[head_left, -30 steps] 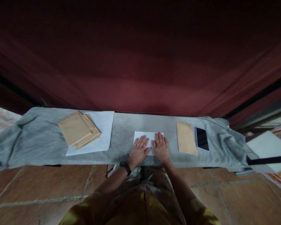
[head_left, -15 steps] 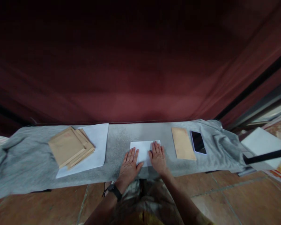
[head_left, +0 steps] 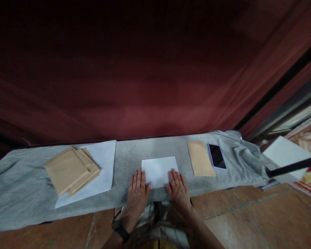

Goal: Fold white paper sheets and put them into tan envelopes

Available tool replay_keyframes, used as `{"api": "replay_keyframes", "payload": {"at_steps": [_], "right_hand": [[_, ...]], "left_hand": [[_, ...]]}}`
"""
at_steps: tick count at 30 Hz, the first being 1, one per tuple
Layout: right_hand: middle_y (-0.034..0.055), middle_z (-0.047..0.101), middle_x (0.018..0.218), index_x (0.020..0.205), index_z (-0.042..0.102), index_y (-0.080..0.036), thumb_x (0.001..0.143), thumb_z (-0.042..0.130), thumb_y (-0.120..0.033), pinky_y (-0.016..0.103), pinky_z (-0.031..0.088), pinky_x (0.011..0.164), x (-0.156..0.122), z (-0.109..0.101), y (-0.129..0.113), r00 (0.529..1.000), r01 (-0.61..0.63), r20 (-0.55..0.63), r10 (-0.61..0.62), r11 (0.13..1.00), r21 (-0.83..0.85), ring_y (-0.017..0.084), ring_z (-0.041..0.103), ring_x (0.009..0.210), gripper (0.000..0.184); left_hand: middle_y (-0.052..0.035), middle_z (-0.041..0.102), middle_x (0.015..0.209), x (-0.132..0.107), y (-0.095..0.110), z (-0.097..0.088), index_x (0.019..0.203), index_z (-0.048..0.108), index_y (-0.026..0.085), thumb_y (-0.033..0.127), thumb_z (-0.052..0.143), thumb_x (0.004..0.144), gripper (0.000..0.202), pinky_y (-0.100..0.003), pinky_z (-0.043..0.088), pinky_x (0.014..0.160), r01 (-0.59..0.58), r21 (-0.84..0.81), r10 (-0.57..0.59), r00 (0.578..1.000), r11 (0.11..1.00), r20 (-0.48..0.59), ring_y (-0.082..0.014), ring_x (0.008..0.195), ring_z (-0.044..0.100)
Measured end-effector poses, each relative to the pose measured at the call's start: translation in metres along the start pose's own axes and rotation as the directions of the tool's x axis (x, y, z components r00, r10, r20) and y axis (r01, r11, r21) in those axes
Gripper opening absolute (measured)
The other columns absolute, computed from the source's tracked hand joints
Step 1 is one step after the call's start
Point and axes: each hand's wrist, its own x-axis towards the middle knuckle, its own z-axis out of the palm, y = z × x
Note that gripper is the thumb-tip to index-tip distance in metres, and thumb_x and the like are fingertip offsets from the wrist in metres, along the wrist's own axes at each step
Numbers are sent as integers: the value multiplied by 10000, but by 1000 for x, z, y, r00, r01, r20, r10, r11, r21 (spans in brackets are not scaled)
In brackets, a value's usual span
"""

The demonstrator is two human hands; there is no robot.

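While both hands lie flat, palms down and empty, the smooth rectangular white paper (head_left: 159, 169) sits on the felt-like grey cloth (head_left: 129, 155). The left hand (head_left: 137, 193) is at its 7 o'clock edge and the right hand (head_left: 178, 190) fingertips are on its 5 o'clock corner. At 9 o'clock a fanned stack of tan envelopes (head_left: 68, 169) rests on a white sheet (head_left: 103, 159); at 3 o'clock lie a single tan envelope (head_left: 200, 162) and a glossy dark phone (head_left: 217, 156).

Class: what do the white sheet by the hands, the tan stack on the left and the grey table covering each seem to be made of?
White sheet: paper, matte, thin with crisp straight edges. Tan stack: probably kraft-paper envelopes, dull brown, flat, in fanned layers. Grey covering: soft fabric, perhaps fleece or felt; it bunches and wrinkles at the ends.
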Motion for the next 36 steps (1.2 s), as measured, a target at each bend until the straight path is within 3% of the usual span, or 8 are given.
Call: {"api": "replay_keyframes", "payload": {"at_steps": [5,7,11,15,20,26,31,36], "right_hand": [[158,470,1561,1593,301,-127,1048,439,-354,470,341,1187,1,-1,-5,1000,-21,-2,21,1000,-12,276,453,1436,606],[151,472,1561,1592,305,-135,1045,444,-360,469,343,1186,1,-2,-6,999,-31,-8,31,999,-4,272,450,1437,607],[153,483,1553,1583,324,-132,1040,462,-360,479,342,1185,1,-3,-6,999,-44,1,44,999,8,277,455,1433,605],[167,452,1568,1588,313,-126,1035,472,-354,499,339,1186,2,-3,-6,997,-54,54,52,998,40,294,456,1434,620],[157,444,1575,1587,322,-152,1032,477,-341,500,335,1196,2,-4,-6,996,-77,58,72,994,82,285,458,1436,607],[151,444,1578,1585,315,-166,1026,483,-344,500,351,1192,2,-4,-5,997,-64,42,61,995,76,278,450,1443,610],[154,467,1564,1577,316,-141,1026,491,-326,497,354,1195,1,-1,-5,998,-53,20,52,996,70,265,426,1458,608],[150,488,1550,1562,357,-149,1018,488,-304,508,356,1199,0,0,-2,999,-31,7,31,995,93,262,433,1454,581]], "left_hand": [[-63,364,1640,1,36,-6,1572,349,240,384,421,1038,558,-494,322,1219,-278,-62,283,952,959,113,-257,1524,308],[-60,383,1631,-2,41,-6,1567,358,245,401,440,1033,563,-500,314,1225,-312,-70,319,939,947,131,-255,1522,312],[-118,406,1612,-10,27,-7,1566,362,180,416,409,1038,580,-486,342,1212,-224,-89,235,961,971,146,-262,1512,334],[-158,511,1530,-5,4,-9,1501,467,130,405,348,1044,547,-473,430,1149,-104,-139,127,977,985,169,-276,1435,462],[-100,568,1490,44,-7,-10,1447,540,197,330,350,1032,475,-432,423,1153,-55,-212,91,982,976,166,-237,1369,533],[-186,524,1508,108,0,-7,1456,504,97,189,389,969,509,-459,391,1138,33,-84,-6,953,996,301,-300,1385,495],[-197,601,1370,120,4,-12,1343,595,111,172,460,920,448,-477,373,1111,107,-184,-40,942,977,334,-328,1301,522],[-165,664,1221,124,-3,-17,1052,696,162,129,547,830,269,-471,380,1090,213,-292,-106,933,932,344,-314,1207,572]]}}
